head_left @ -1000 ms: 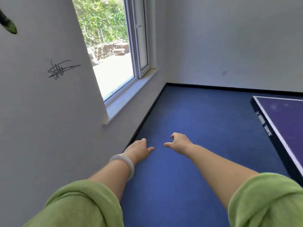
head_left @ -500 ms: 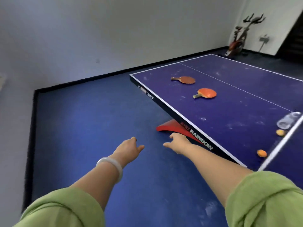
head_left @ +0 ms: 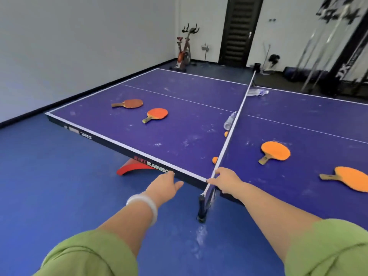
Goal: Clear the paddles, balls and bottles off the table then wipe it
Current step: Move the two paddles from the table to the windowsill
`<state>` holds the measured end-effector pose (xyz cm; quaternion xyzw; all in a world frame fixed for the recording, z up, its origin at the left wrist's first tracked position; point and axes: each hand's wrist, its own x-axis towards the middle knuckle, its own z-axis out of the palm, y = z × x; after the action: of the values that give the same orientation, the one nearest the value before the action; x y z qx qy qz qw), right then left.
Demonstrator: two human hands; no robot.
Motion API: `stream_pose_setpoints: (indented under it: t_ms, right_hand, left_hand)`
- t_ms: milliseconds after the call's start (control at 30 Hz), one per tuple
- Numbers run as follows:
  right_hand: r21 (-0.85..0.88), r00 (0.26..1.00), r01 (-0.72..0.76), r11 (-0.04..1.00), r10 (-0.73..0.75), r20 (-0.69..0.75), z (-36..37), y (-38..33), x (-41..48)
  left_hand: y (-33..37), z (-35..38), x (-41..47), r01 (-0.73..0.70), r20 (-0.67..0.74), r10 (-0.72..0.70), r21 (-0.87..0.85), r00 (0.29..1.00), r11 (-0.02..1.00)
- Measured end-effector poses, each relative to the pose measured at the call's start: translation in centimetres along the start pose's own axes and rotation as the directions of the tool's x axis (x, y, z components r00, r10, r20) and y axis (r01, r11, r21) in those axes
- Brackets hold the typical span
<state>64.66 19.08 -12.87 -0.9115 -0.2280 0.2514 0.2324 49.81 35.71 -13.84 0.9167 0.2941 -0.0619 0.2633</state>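
A purple ping-pong table (head_left: 189, 124) fills the view, split by its net (head_left: 235, 124). Left of the net lie a dark red paddle (head_left: 130, 103) and an orange-red paddle (head_left: 156, 114). Right of it lie two orange paddles, one (head_left: 275, 150) nearer the net and one (head_left: 351, 178) at the frame's edge. Two orange balls (head_left: 215, 159) (head_left: 226, 133) sit against the net. A clear bottle (head_left: 229, 120) lies by the net, another bottle (head_left: 257, 92) at its far end. My left hand (head_left: 164, 186) and right hand (head_left: 226, 181) hover empty at the near edge.
The net post (head_left: 202, 208) clamps the table edge between my hands. A red curved table base (head_left: 131, 167) stands beneath. An exercise bike (head_left: 184, 50) is in the far corner beside a dark door (head_left: 237, 30). Blue floor (head_left: 49, 186) surrounds the table.
My view has swung right from the window wall to the table. Both outstretched hands now reach the near table edge by the net post.
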Motion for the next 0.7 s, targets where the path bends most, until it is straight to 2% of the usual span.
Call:
stream_pose_setpoints:
  t_ms: [233,433,700]
  right_hand:
    - [0.029,0.985,-0.138,0.990,0.140,-0.098,-6.6,9.6,1.3]
    - [0.129,0.954,-0.246,0.961,0.264,-0.145,-8.6,15.3,2.4]
    - [0.305,0.859,-0.402,0.863,0.471,-0.202,-10.7,21.1,3.5]
  left_hand:
    - [11.2,4.1,5.6,-0.153,0.075,0.153,-0.007,0.985,0.988]
    - [16.8,7.2,9.6,-0.268,0.181,0.255,0.048,0.950,0.962]
    - [22.3,10.4,16.0,-0.437,0.294,0.396,0.086,0.870,0.896]
